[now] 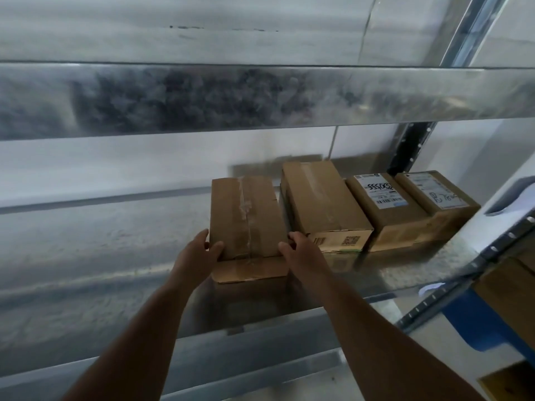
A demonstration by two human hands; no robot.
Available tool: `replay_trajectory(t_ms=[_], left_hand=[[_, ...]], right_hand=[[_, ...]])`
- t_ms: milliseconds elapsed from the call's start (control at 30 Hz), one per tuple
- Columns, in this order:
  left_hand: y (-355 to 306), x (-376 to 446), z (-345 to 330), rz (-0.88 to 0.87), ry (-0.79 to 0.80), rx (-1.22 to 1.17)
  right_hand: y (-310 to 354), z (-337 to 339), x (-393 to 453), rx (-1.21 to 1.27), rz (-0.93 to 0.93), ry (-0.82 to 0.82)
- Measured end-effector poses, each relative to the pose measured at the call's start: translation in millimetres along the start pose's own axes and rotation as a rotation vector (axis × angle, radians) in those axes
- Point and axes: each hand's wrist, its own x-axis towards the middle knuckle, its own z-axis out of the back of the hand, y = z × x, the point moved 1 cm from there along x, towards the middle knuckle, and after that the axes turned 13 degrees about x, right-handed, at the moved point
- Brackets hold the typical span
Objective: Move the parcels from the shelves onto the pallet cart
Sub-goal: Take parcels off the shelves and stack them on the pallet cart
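Note:
A brown taped cardboard parcel [246,218] sits on the metal shelf [115,256], leftmost in a row. My left hand [197,256] grips its near left corner, thumb on top. My right hand [298,248] grips its near right corner, fingers curled over the edge. To its right stand three more parcels: a plain taped one [321,198], one with a white shipping label [382,206] and a second labelled one [437,198]. The pallet cart is out of view.
A galvanised shelf beam [260,96] crosses the view above the parcels. A perforated metal upright [463,273] runs diagonally at the right, with blue and white bins [489,325] and brown cardboard beyond it. The shelf stretches away to the left of the parcels.

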Motion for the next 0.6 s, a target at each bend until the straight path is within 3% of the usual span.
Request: replay_trajectory(t_ms=[267,600], left_hand=[[5.8,-13.6,3.5,-0.012,0.153,-0.31],[13.8,-77.0,-8.2,-0.101,0.037,-0.454]], right_hand=[[-0.3,6.2,-5.1,0.112,-0.074,0.199],[-8.0,20.4,-62.6,0.155,0.083,0.238]])
